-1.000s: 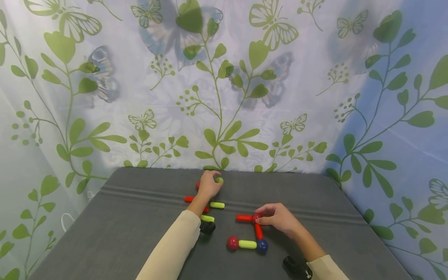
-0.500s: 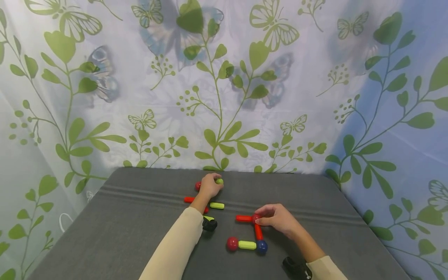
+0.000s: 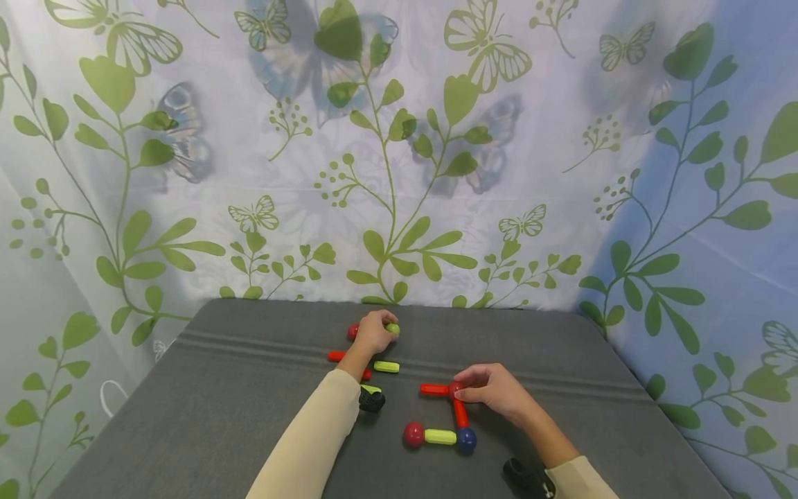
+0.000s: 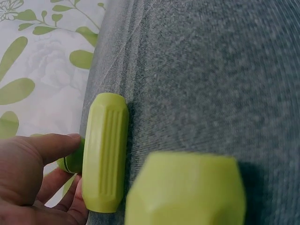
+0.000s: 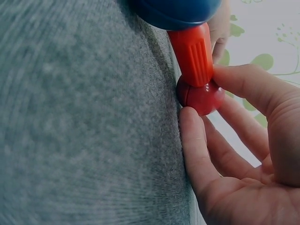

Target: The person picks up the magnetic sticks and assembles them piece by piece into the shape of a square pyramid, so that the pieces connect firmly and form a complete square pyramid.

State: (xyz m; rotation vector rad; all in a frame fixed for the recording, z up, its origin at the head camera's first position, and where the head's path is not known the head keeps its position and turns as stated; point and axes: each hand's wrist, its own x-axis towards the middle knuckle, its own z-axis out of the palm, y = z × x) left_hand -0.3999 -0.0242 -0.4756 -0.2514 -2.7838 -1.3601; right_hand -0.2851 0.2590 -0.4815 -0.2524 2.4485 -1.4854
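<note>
At the back of the grey surface my left hand (image 3: 374,334) pinches a green ball (image 3: 393,329) between thumb and fingers. In the left wrist view that green ball (image 4: 75,159) is partly hidden behind a yellow-green rod (image 4: 107,152). My right hand (image 3: 497,391) grips a red ball (image 3: 456,389), which joins two red rods, one pointing left (image 3: 434,389) and one toward the front (image 3: 460,414). The front rod meets a blue ball (image 3: 466,439). From there a yellow-green rod (image 3: 440,436) runs left to another red ball (image 3: 414,434).
Around the left forearm lie loose pieces: a red ball (image 3: 353,331), a red rod (image 3: 337,356), a yellow-green rod (image 3: 386,366) and another yellow-green rod (image 3: 370,389), partly covered by the wrist camera. A patterned curtain (image 3: 399,173) hangs behind the grey surface (image 3: 206,409).
The green ball and left fingertips have shifted slightly toward the front. My right hand and the joined rods and balls stay nearly where they were.
</note>
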